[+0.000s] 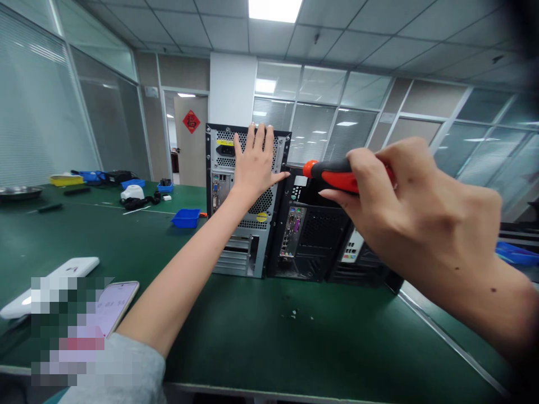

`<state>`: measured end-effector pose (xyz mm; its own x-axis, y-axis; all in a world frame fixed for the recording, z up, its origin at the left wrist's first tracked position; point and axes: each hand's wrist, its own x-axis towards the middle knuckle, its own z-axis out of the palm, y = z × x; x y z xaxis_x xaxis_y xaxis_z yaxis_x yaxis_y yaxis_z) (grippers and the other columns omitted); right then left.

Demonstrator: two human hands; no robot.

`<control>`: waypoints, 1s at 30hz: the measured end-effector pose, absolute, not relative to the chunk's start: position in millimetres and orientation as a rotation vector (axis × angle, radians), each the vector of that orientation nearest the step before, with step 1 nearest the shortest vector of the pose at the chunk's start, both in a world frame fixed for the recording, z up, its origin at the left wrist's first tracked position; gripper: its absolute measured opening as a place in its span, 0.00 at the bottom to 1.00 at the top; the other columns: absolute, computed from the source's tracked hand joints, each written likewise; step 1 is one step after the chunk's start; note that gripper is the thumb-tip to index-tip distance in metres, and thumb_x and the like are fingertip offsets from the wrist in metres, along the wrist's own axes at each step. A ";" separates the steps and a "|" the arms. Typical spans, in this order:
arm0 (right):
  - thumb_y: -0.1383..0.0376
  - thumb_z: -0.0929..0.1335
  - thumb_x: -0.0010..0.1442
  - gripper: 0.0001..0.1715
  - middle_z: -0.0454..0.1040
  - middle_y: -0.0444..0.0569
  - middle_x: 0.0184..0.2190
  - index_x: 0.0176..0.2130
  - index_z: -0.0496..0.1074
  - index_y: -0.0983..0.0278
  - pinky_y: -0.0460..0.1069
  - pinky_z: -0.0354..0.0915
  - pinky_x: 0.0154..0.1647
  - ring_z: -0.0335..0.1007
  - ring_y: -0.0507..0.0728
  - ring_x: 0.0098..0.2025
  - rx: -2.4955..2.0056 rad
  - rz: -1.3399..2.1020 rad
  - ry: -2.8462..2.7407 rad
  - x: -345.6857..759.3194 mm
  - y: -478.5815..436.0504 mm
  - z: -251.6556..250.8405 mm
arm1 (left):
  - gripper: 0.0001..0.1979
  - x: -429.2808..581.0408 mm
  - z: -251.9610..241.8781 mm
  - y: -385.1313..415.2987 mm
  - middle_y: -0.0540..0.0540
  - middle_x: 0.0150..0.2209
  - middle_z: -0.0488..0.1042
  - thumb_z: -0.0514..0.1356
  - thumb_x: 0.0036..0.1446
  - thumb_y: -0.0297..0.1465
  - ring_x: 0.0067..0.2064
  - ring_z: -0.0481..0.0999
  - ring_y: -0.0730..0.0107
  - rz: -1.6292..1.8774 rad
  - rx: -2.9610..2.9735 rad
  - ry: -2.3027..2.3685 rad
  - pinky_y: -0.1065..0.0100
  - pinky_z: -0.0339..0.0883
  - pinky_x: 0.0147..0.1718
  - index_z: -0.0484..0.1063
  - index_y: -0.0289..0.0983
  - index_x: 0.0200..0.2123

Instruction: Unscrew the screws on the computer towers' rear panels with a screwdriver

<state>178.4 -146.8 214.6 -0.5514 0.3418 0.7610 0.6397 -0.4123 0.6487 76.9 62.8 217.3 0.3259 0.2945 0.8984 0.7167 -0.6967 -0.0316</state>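
My left hand [254, 167] is spread flat with fingers apart against the upper back panel of a grey computer case [242, 259], which stands upright on the table. My right hand [421, 202] is raised on the right, nearer to me, with its fingers wrapped round the red and black handle of a screwdriver [332, 173]. The rounded orange end of the handle points left; no shaft shows. Behind it are a black computer case [320, 230] and another dark case [357, 266], side by side with the grey one, ports facing me.
Small white bits [293, 313] lie on the green table [337, 348] before the cases. Left are a phone [122, 297], a white device [80, 268], a blue bin [186, 218] and a yellow tray [66, 180]. Another blue bin [516, 253] sits far right.
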 end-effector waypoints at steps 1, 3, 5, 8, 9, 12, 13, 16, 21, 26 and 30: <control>0.58 0.57 0.64 0.24 0.73 0.56 0.34 0.51 0.67 0.70 0.47 0.41 0.17 0.68 0.54 0.27 -1.369 -2.076 -1.552 177.9 -147.0 214.5 | 0.49 76.9 217.4 62.8 0.31 0.66 0.50 0.59 0.50 0.51 0.68 0.44 0.38 -1.328 -2.168 -0.899 0.39 0.33 0.64 0.45 0.32 0.67; 0.57 0.57 0.64 0.25 0.73 0.56 0.33 0.50 0.68 0.71 0.47 0.40 0.18 0.67 0.54 0.26 -1.372 -2.092 -1.532 177.1 -146.9 214.7 | 0.48 77.0 217.5 62.9 0.30 0.66 0.50 0.59 0.51 0.50 0.68 0.45 0.39 -1.312 -2.155 -0.914 0.39 0.34 0.64 0.45 0.31 0.66; 0.56 0.58 0.64 0.25 0.73 0.55 0.33 0.49 0.69 0.71 0.47 0.39 0.18 0.66 0.53 0.25 -1.359 -2.089 -1.528 176.1 -146.5 215.0 | 0.47 77.1 217.4 63.1 0.29 0.66 0.51 0.58 0.51 0.49 0.68 0.45 0.40 -1.307 -2.141 -0.916 0.40 0.35 0.64 0.45 0.30 0.66; 0.55 0.58 0.64 0.25 0.73 0.55 0.31 0.47 0.70 0.72 0.47 0.38 0.18 0.65 0.53 0.24 -1.364 -2.079 -1.523 173.9 -146.1 215.8 | 0.46 77.3 217.3 63.6 0.30 0.66 0.52 0.59 0.51 0.49 0.68 0.47 0.42 -1.319 -2.124 -0.907 0.40 0.36 0.64 0.46 0.32 0.66; 0.55 0.58 0.64 0.25 0.72 0.54 0.30 0.46 0.71 0.72 0.47 0.38 0.18 0.64 0.52 0.24 -1.369 -2.089 -1.512 173.0 -145.9 216.2 | 0.46 77.4 217.2 63.7 0.31 0.66 0.52 0.59 0.51 0.49 0.67 0.47 0.43 -1.320 -2.120 -0.907 0.40 0.36 0.64 0.46 0.32 0.66; 0.55 0.57 0.65 0.25 0.69 0.51 0.26 0.38 0.72 0.71 0.47 0.37 0.18 0.59 0.50 0.20 -1.342 -2.149 -1.467 170.4 -144.4 218.2 | 0.46 77.5 217.0 64.1 0.31 0.66 0.52 0.59 0.51 0.49 0.67 0.47 0.41 -1.315 -2.115 -0.914 0.40 0.37 0.64 0.46 0.33 0.66; 0.55 0.57 0.64 0.25 0.68 0.49 0.24 0.35 0.72 0.71 0.46 0.36 0.17 0.57 0.49 0.19 -1.313 -2.173 -1.447 169.8 -143.8 219.0 | 0.46 77.5 216.9 64.2 0.32 0.66 0.52 0.59 0.51 0.49 0.67 0.47 0.41 -1.314 -2.118 -0.914 0.40 0.36 0.64 0.46 0.33 0.66; 0.54 0.56 0.64 0.27 0.66 0.47 0.21 0.30 0.71 0.69 0.46 0.35 0.17 0.51 0.47 0.17 -1.290 -2.163 -1.420 169.1 -142.4 221.0 | 0.47 77.3 216.6 64.7 0.32 0.66 0.51 0.58 0.51 0.49 0.67 0.46 0.40 -1.327 -2.133 -0.902 0.40 0.35 0.64 0.45 0.33 0.67; 0.50 0.51 0.65 0.33 0.68 0.50 0.24 0.37 0.73 0.68 0.47 0.35 0.20 0.53 0.48 0.17 -1.503 -1.936 -1.467 168.4 -143.9 221.3 | 0.47 76.8 216.9 63.8 0.33 0.67 0.51 0.59 0.51 0.49 0.68 0.45 0.40 -1.335 -2.156 -0.902 0.40 0.34 0.64 0.44 0.34 0.67; 0.48 0.51 0.64 0.35 0.68 0.50 0.23 0.39 0.73 0.69 0.47 0.35 0.20 0.49 0.48 0.15 -1.450 -1.976 -1.453 168.1 -143.8 220.8 | 0.48 76.4 217.5 62.5 0.34 0.67 0.49 0.58 0.50 0.50 0.68 0.43 0.41 -1.321 -2.188 -0.921 0.40 0.32 0.64 0.42 0.35 0.67; 0.47 0.51 0.64 0.37 0.68 0.51 0.22 0.39 0.74 0.70 0.48 0.38 0.21 0.54 0.50 0.17 -1.499 -1.888 -1.451 168.9 -142.3 221.8 | 0.48 76.0 217.0 62.7 0.35 0.67 0.51 0.58 0.50 0.50 0.68 0.43 0.42 -1.363 -2.193 -0.890 0.40 0.32 0.64 0.42 0.36 0.67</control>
